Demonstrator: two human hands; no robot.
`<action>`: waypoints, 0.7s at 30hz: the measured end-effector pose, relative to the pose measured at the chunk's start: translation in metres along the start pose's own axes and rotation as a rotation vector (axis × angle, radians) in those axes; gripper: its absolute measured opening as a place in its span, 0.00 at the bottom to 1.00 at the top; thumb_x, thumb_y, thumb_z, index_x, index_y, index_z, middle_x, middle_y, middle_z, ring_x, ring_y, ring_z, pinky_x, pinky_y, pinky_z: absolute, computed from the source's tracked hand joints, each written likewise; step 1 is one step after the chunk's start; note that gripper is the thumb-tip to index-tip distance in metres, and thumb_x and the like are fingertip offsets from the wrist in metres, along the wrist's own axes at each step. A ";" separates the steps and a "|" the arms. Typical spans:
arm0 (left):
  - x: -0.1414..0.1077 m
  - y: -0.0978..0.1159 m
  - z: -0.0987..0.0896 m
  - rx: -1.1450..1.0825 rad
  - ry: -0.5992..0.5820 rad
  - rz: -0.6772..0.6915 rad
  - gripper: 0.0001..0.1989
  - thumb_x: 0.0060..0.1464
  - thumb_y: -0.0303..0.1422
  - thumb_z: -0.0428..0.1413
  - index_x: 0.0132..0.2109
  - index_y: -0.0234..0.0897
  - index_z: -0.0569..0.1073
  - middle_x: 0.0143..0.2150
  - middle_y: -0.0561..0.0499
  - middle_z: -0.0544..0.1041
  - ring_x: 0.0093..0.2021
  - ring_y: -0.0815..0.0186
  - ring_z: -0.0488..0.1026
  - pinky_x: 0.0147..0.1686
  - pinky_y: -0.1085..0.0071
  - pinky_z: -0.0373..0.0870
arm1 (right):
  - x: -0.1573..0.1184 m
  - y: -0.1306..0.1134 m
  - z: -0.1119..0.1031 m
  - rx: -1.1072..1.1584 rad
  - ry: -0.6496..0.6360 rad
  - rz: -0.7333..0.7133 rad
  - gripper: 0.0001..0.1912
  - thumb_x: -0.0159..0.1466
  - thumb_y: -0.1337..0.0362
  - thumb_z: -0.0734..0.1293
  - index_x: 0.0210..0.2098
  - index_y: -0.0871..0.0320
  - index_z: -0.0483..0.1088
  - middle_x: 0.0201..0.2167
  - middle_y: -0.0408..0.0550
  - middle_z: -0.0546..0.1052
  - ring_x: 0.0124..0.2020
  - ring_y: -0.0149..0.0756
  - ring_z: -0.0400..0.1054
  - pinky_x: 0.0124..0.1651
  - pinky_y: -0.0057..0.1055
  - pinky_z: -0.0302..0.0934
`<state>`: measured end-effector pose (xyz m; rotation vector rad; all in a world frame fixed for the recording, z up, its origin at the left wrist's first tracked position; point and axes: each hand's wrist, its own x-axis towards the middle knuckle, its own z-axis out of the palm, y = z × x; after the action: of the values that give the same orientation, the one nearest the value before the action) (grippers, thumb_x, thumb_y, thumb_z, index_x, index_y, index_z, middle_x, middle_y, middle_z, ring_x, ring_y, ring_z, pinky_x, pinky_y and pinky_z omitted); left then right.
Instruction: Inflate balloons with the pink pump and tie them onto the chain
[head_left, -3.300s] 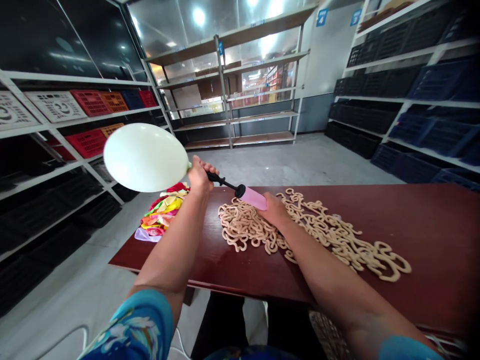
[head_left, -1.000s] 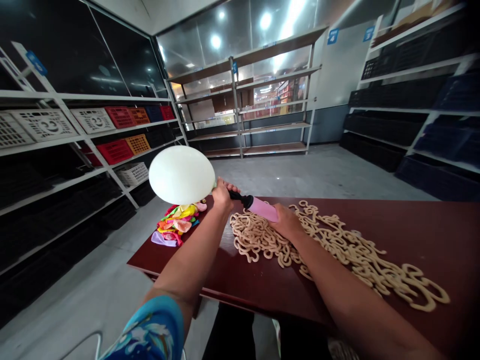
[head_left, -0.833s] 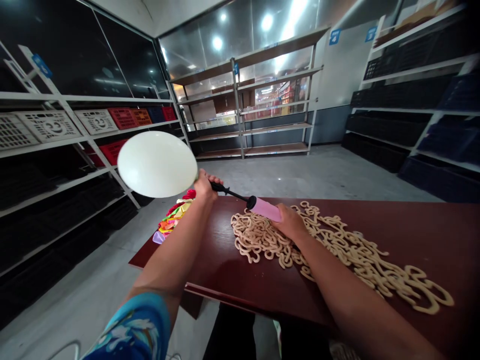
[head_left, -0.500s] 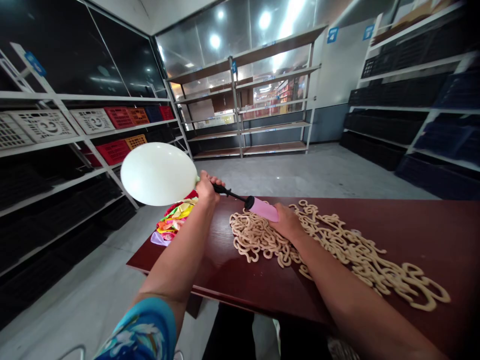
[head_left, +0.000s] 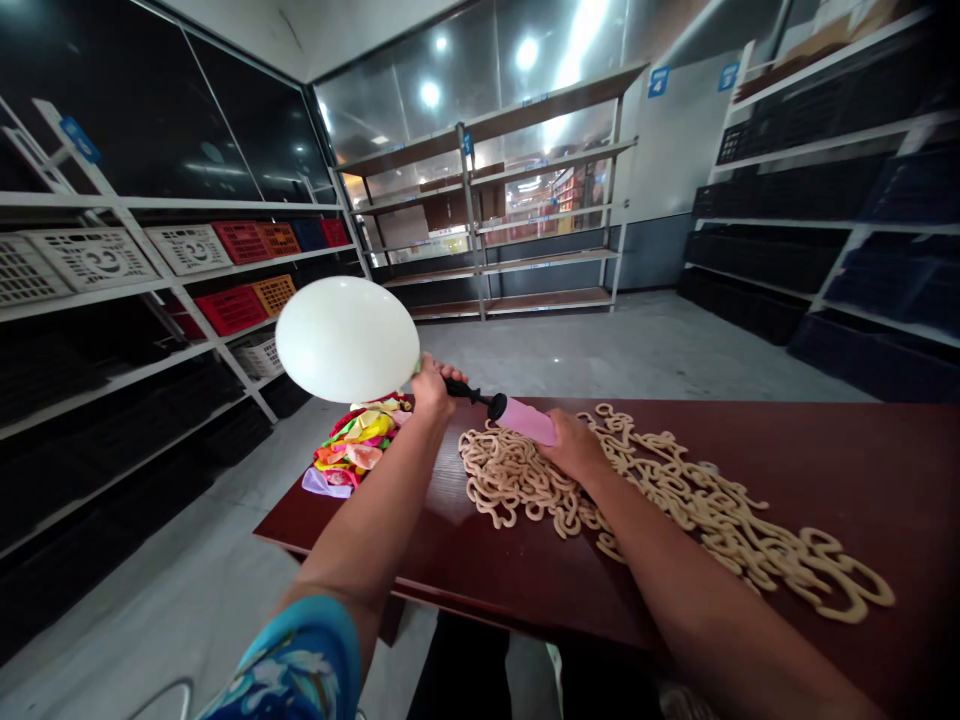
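My left hand [head_left: 435, 386] is closed around the black handle end of a balloon pump, at the neck of a white inflated balloon [head_left: 347, 340]. The balloon stands out to the left of that hand, above the table's far left corner. My right hand [head_left: 574, 445] grips the pink barrel of the balloon pump [head_left: 526, 421]. Between the hands, only a short length of black rod shows. Under the pump lies a heap of beige curved, hook-like pieces [head_left: 517, 475]. Below the balloon is a pile of colourful uninflated balloons [head_left: 356, 450], partly covered by my left forearm.
The dark red table [head_left: 450, 540] reaches to the right, with more beige curved pieces [head_left: 697, 500] strewn over it. A metal shelf rack [head_left: 472, 220] stands at the back. Shelves with crates [head_left: 240, 240] line the left, and dark bins [head_left: 772, 250] fill the right.
My left hand has moved right, toward my right hand, carrying the balloon along. The pump's rod has slid further into the pink barrel. My right hand stays nearly in place.
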<state>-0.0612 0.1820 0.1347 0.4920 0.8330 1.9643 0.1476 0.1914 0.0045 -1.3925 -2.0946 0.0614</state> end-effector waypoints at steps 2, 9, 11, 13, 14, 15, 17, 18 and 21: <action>0.008 0.022 -0.002 0.003 0.014 0.034 0.18 0.55 0.39 0.50 0.24 0.39 0.51 0.16 0.60 0.53 0.14 0.73 0.57 0.21 0.73 0.62 | 0.001 0.002 -0.002 -0.011 -0.006 0.011 0.16 0.52 0.63 0.67 0.41 0.57 0.65 0.37 0.50 0.73 0.38 0.39 0.67 0.38 0.30 0.54; 0.020 0.071 -0.002 -0.001 -0.017 0.141 0.18 0.57 0.39 0.48 0.24 0.39 0.51 0.16 0.60 0.52 0.14 0.74 0.55 0.19 0.74 0.59 | 0.000 0.001 0.002 -0.015 0.069 -0.002 0.17 0.50 0.64 0.67 0.40 0.58 0.65 0.35 0.51 0.73 0.37 0.40 0.67 0.37 0.32 0.55; 0.015 0.061 -0.001 -0.007 -0.005 0.139 0.17 0.58 0.39 0.47 0.25 0.39 0.51 0.16 0.60 0.52 0.14 0.74 0.55 0.19 0.74 0.58 | 0.000 0.001 0.005 -0.030 0.090 -0.011 0.16 0.51 0.64 0.67 0.39 0.59 0.65 0.35 0.51 0.73 0.37 0.40 0.67 0.37 0.32 0.55; 0.009 0.041 0.000 -0.014 0.019 0.103 0.17 0.58 0.40 0.47 0.25 0.39 0.51 0.16 0.60 0.52 0.14 0.73 0.55 0.19 0.74 0.59 | -0.001 0.000 0.006 -0.046 0.094 -0.019 0.15 0.51 0.63 0.67 0.39 0.59 0.65 0.35 0.51 0.73 0.36 0.40 0.67 0.37 0.32 0.55; 0.006 0.029 -0.001 -0.020 0.028 0.080 0.18 0.58 0.40 0.47 0.25 0.39 0.51 0.16 0.60 0.52 0.14 0.73 0.56 0.19 0.74 0.59 | -0.002 0.000 0.005 -0.052 0.092 -0.022 0.15 0.52 0.63 0.67 0.38 0.60 0.65 0.34 0.51 0.73 0.36 0.40 0.67 0.37 0.32 0.55; 0.002 0.017 -0.001 -0.027 0.038 0.056 0.18 0.57 0.41 0.47 0.25 0.39 0.51 0.16 0.60 0.52 0.14 0.73 0.56 0.19 0.74 0.59 | -0.002 -0.001 0.004 -0.057 0.087 -0.023 0.15 0.52 0.62 0.67 0.38 0.60 0.65 0.34 0.52 0.73 0.36 0.40 0.67 0.37 0.32 0.55; -0.003 -0.007 -0.003 -0.041 0.046 0.013 0.19 0.56 0.42 0.48 0.25 0.39 0.50 0.16 0.60 0.52 0.14 0.73 0.56 0.19 0.74 0.59 | -0.003 -0.004 0.002 -0.061 0.067 -0.026 0.16 0.53 0.59 0.68 0.38 0.60 0.66 0.34 0.52 0.73 0.36 0.40 0.67 0.37 0.32 0.55; -0.005 -0.018 -0.004 -0.044 0.047 -0.005 0.19 0.56 0.42 0.49 0.25 0.39 0.50 0.16 0.60 0.52 0.14 0.73 0.56 0.19 0.74 0.58 | -0.003 -0.005 0.001 -0.060 0.060 -0.028 0.16 0.53 0.58 0.68 0.39 0.60 0.66 0.35 0.52 0.73 0.36 0.40 0.67 0.37 0.32 0.55; -0.010 -0.039 -0.003 -0.047 0.041 -0.038 0.20 0.55 0.43 0.49 0.24 0.39 0.51 0.16 0.59 0.53 0.15 0.74 0.56 0.19 0.73 0.58 | -0.003 -0.006 0.001 -0.060 0.055 -0.032 0.17 0.53 0.58 0.68 0.40 0.60 0.66 0.35 0.52 0.73 0.36 0.40 0.67 0.37 0.32 0.55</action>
<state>-0.0348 0.1858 0.1044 0.4073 0.8140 1.9601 0.1424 0.1866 0.0044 -1.3793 -2.0889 -0.0527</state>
